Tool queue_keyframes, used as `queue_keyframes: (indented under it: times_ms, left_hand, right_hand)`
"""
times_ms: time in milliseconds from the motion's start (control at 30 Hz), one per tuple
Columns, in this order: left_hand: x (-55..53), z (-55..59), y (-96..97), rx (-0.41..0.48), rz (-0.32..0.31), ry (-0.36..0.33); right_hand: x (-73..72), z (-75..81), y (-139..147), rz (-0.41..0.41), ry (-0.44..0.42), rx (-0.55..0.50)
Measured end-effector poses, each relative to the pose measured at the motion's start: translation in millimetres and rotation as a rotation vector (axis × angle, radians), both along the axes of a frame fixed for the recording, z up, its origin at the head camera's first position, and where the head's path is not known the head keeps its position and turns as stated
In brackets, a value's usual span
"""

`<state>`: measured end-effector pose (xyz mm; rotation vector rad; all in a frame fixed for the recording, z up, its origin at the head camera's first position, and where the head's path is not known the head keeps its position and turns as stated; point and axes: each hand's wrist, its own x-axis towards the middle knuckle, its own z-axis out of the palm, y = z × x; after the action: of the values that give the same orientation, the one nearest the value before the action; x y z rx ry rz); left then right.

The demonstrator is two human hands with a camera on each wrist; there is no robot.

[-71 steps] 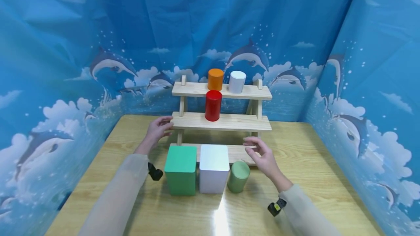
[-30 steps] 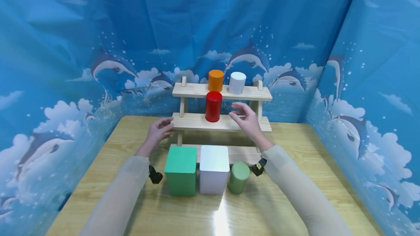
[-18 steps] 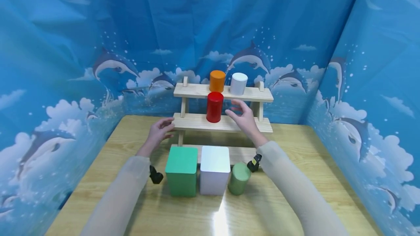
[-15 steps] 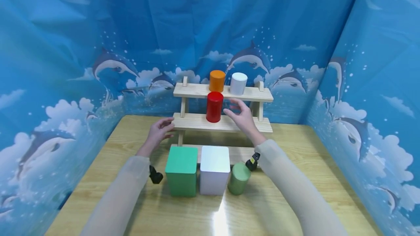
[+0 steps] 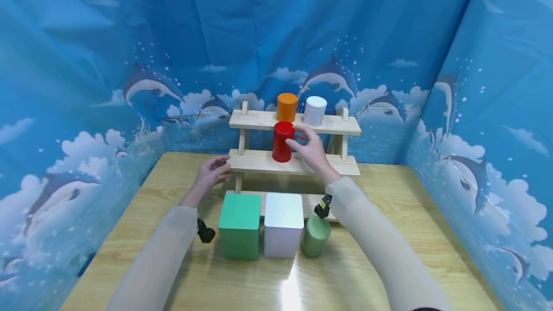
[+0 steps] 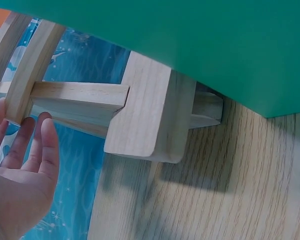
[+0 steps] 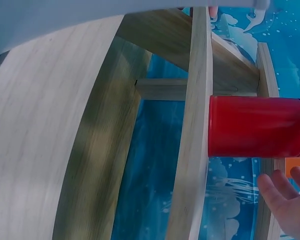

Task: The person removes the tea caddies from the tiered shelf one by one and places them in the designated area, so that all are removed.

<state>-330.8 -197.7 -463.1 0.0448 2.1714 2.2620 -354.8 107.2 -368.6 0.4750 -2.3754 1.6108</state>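
On the middle board of a wooden three-step shelf (image 5: 255,160) stands a red canister (image 5: 282,143), upright. My right hand (image 5: 312,150) is at its right side, thumb before it and fingers loosely spread. In the right wrist view the hand (image 7: 292,200) is slightly apart from the red canister (image 7: 257,126). My left hand (image 5: 208,172) holds the left end of the middle board. The left wrist view has digits of the left hand (image 6: 25,185) on both sides of the board's end (image 6: 22,97). The thumb is hard to make out there.
An orange canister (image 5: 287,107) and a white canister (image 5: 315,111) stand on the top board. In front of the shelf, on the wooden table (image 5: 173,272), are a green box (image 5: 240,234), a white box (image 5: 283,234) and a green canister (image 5: 315,241). A blue dolphin-print curtain (image 5: 237,23) surrounds the table.
My right hand has risen from the bottom step to the middle board and moved left, up beside the red canister. The left hand has stayed at the board's end.
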Motion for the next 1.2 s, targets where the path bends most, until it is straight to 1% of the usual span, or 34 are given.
queue_keyframes:
  times_ms: [200, 400, 567, 733, 967, 1200]
  left_hand:
    - [0.4, 1.7, -0.5, 0.000, -0.011, -0.011]
    - [0.7, 1.1, -1.1, 0.000, -0.027, -0.008]
    - [-0.3, 0.3, -1.2, 0.013, -0.025, -0.003]
    - [-0.7, 0.1, -1.6, 0.003, -0.020, 0.000]
    - [-1.6, -0.2, -2.5, 0.013, -0.032, 0.008]
    - [-0.9, -0.2, -1.3, 0.007, -0.013, 0.004]
  right_hand:
    - [-2.9, 1.8, -6, -0.027, -0.008, 0.004]
    - [-7.1, 1.0, -12, -0.037, -0.027, -0.033]
    - [-10.1, -0.4, -15, -0.060, -0.020, -0.038]
    - [-12.6, -2.4, -16, -0.063, -0.021, -0.039]
    - [-15.2, -4.9, -18, -0.063, 0.006, -0.038]
    - [-10.9, -5.9, -17, -0.051, 0.058, -0.075]
